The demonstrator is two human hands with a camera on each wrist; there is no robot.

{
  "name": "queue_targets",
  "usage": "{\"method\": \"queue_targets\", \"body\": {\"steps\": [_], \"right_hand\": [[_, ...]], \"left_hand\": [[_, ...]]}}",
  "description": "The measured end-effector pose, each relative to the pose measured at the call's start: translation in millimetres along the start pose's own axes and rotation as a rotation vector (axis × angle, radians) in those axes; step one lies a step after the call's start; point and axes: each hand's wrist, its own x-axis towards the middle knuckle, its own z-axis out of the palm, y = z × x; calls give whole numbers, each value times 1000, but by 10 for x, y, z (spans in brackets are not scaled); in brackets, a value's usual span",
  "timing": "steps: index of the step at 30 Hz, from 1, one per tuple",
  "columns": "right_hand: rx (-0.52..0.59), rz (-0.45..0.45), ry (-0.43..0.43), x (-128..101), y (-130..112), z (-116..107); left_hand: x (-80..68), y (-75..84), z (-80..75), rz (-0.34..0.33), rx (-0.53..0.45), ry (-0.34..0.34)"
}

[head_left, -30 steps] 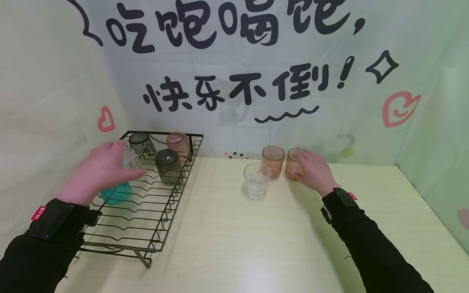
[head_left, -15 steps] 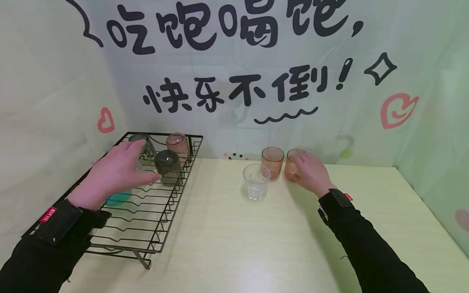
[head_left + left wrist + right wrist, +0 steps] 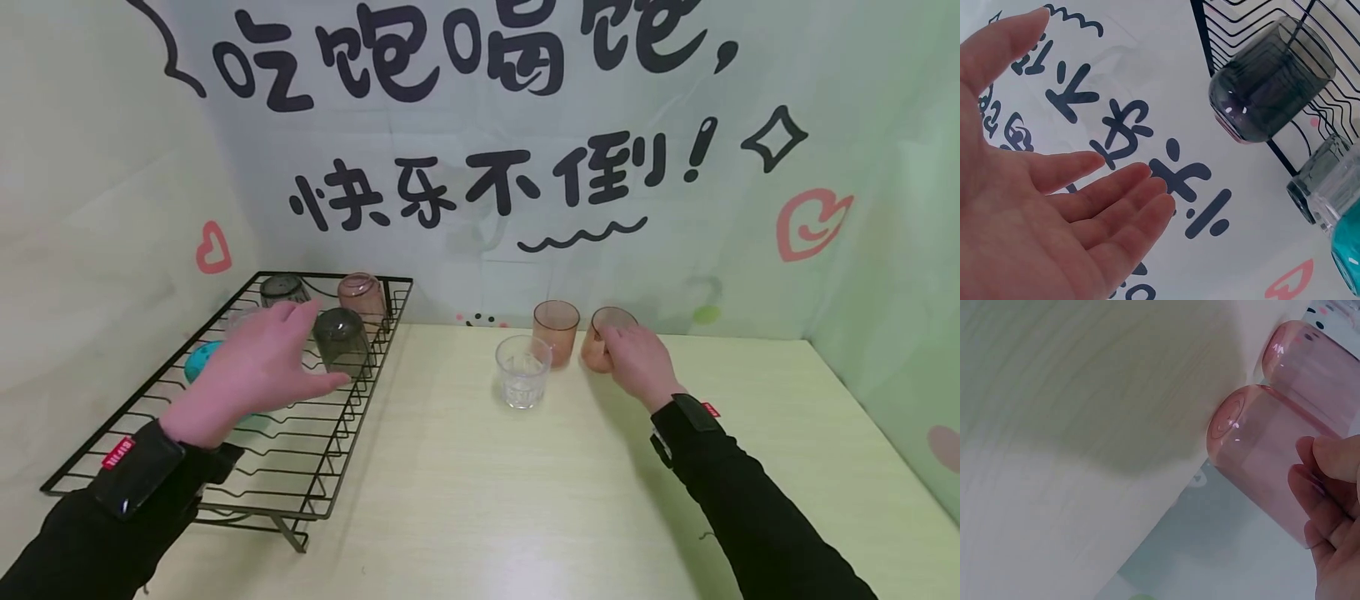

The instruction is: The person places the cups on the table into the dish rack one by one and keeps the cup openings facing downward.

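Note:
My left hand (image 3: 288, 354) hovers open over the black wire rack (image 3: 315, 467), palm empty, its thumb close to an upturned grey glass (image 3: 341, 342). In the left wrist view the open left hand (image 3: 1085, 206) shows beside that grey glass (image 3: 1269, 81), a clear glass (image 3: 1319, 187) and a teal glass (image 3: 1347, 250). My right hand (image 3: 630, 354) grips a pink glass (image 3: 600, 333), which leans on the table. The right wrist view shows my fingers (image 3: 1325, 487) curled on this pink glass (image 3: 1260, 450).
A second pink glass (image 3: 557, 332) and a clear glass (image 3: 522, 371) stand upright to the left of the held one. The rack also carries a pink glass (image 3: 362, 296), another grey glass (image 3: 283, 290) and a teal glass (image 3: 198, 360). A printed backdrop (image 3: 480, 150) stands behind the pale table (image 3: 480, 500).
My left hand has let go of a clear glass on the rack and moved right, toward the grey glass. My right hand stays on the pink glass, which now leans.

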Motion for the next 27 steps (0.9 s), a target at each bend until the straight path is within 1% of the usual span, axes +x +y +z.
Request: {"method": "queue_targets", "body": {"steps": [3,7,13,17,22,27], "right_hand": [[3,-7,11,-27,-8,6],[16,-15,35,-67,-2,29],[41,20,44,-105,19,55],[33,23,67,-131,24,55],[63,33,66,-178,11,9],[102,57,70,-255,-2,-88]], "left_hand": [[-19,50,1,5,0,4],[-42,135,-9,1,-28,-14],[-52,255,-43,21,-54,-18],[-54,313,-44,13,-69,-24],[-55,358,-30,16,-71,-21],[-43,397,-21,15,-59,-35]]}}
